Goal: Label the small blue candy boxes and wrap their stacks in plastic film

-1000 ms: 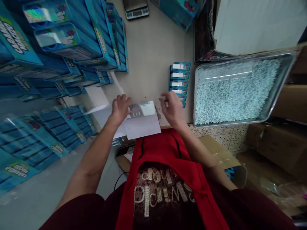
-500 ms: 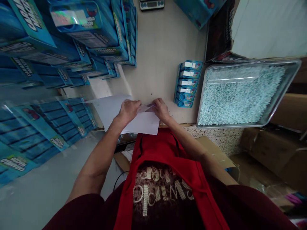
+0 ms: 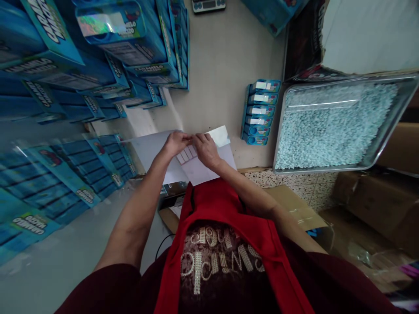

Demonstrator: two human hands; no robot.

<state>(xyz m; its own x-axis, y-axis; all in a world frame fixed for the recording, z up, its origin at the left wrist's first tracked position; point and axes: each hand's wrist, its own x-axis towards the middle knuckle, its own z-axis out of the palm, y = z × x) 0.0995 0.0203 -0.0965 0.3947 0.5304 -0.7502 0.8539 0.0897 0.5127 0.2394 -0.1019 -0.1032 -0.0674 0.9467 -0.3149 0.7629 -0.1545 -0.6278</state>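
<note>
Over the near edge of the table, my left hand (image 3: 178,143) and my right hand (image 3: 206,150) meet with fingertips touching. Both are closed in a pinch at a sheet of labels (image 3: 186,155), which bears a row of white rectangles. A pale, shiny corner (image 3: 219,136) sticks out to the right of my right hand. Whether it belongs to the same sheet I cannot tell. Beneath lie plain white sheets (image 3: 149,152), partly covered by my hands. My fingers hide exactly what lies between the tips.
Right of my hands stands a row of small blue boxes (image 3: 260,112) with white stickers on several. Beyond it is a metal tray (image 3: 278,131) of pale blue pellets. Stacked blue display boxes (image 3: 153,69) fill the left. A small scale (image 3: 208,5) sits at the back.
The clear strip between my hands no longer shows. My right hand has moved left against my left hand, and the row of white labels and the shiny corner have come into view.
</note>
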